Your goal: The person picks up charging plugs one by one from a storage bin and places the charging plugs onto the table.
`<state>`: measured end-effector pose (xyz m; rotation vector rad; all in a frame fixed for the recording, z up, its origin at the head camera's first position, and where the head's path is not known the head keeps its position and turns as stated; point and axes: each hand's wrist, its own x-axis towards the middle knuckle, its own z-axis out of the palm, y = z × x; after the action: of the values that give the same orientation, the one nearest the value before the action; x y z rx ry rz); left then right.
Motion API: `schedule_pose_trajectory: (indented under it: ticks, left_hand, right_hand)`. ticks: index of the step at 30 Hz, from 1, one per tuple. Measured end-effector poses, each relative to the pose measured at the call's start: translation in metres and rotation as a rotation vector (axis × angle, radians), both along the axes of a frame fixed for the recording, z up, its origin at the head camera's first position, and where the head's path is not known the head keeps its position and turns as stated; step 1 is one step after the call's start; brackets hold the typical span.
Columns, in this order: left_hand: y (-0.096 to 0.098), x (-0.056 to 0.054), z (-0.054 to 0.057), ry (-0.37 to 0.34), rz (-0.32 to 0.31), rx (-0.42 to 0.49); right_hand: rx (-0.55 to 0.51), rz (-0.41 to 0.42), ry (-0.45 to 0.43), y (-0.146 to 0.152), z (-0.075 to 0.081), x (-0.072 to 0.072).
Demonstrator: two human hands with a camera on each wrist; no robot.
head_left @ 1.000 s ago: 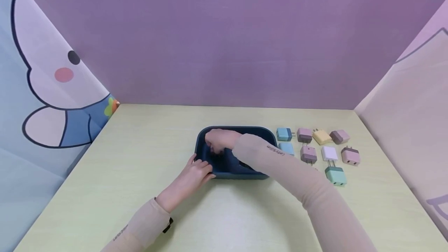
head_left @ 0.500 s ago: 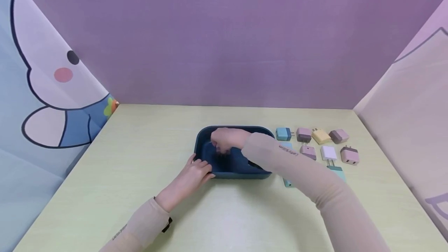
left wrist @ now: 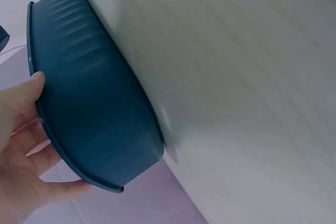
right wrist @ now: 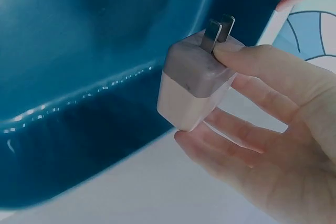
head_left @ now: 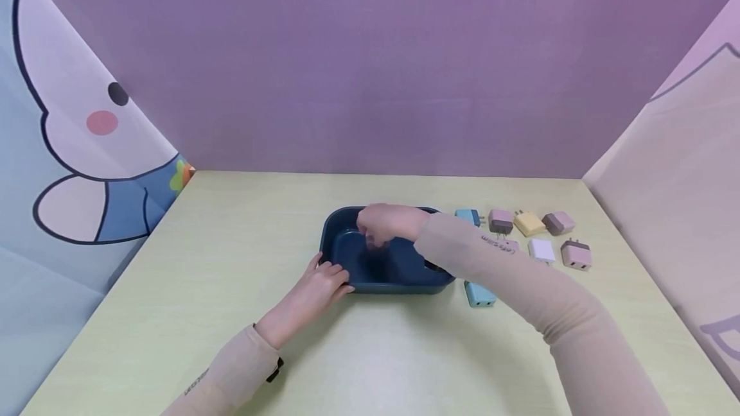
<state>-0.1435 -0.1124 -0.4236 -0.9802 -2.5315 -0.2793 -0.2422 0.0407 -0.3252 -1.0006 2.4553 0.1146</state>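
Note:
A dark blue plastic basin (head_left: 399, 288) stands on the table in the head view. My left hand (head_left: 317, 282) grips its near left corner; in the left wrist view the thumb lies on the outer wall of the basin (left wrist: 94, 103) with the fingers spread along the rim. Over the basin's inside, my right hand (head_left: 390, 223) holds a wall charger. Seen from the right wrist, this charger (right wrist: 184, 95) is pale pink with a mauve-grey end and two metal prongs pointing up, pinched between thumb and fingers. In the head view the charger is mostly hidden under the hand.
Right of the basin lie several chargers, among them a yellow one (head_left: 528, 223), a white one (head_left: 541, 250), a pink one (head_left: 576, 255) and a light blue one (head_left: 480, 294). My right sleeve (head_left: 520, 281) covers some of them. A purple cloth wall (head_left: 370, 82) rises behind the table.
My right hand has moved right and up from the basin's left part, with the charger in its fingers. The right sleeve has shifted right over the chargers. My left hand stays on the rim.

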Motion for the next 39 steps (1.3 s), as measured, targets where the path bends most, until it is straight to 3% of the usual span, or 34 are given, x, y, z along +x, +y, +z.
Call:
schedule_pose_trajectory:
  ticks: [9, 21, 39]
  left_hand:
    - [0.0, -0.001, -0.001, -0.005, -0.002, -0.001]
    - [0.0, -0.001, -0.001, -0.022, 0.005, 0.002]
    - [0.0, 0.0, 0.0, -0.042, 0.011, -0.002]
  right_hand:
    - [-0.008, 0.044, 0.035, 0.011, 0.011, 0.008]
    - [-0.101, 0.111, 0.069, 0.037, 0.017, 0.014]
    - [-0.166, 0.092, 0.103, 0.081, 0.024, 0.014]
